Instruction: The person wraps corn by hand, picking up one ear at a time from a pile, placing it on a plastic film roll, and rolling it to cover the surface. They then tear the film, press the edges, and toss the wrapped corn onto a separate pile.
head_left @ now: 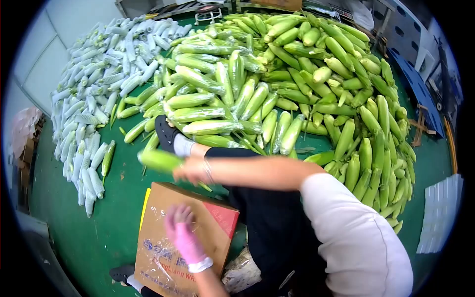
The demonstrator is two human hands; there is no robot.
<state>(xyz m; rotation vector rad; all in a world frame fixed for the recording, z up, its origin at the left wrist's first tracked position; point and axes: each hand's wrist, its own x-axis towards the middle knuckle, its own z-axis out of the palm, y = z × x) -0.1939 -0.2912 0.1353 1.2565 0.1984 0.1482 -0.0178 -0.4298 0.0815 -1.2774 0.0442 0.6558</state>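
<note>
On the flat brown cardboard box (198, 218) lying across our lap, our left hand (182, 236), in a pink glove, rested with fingers spread apart on a sheet of clear plastic wrap (157, 257), seemingly pressing the film flat so it would not curl; it gripped nothing. Just beyond the box's far edge, our bare right hand (194, 171) was clamped around a green-husked ear of corn (159, 160), held level above the green floor (99, 232) and blurred. The ear hung close to the box, presumably so it could meet the film without a long reach. Beyond the box, our foot in a black shoe (165, 132) was stretched out against the nearest ears. Farther from the box rose a big heap of unwrapped green corn (307, 84), banked within arm's reach. To the far left of the box lay a separate heap of ears in white foam net sleeves (94, 94), kept apart from the green ones, likely so that the two lots would not mix.
</note>
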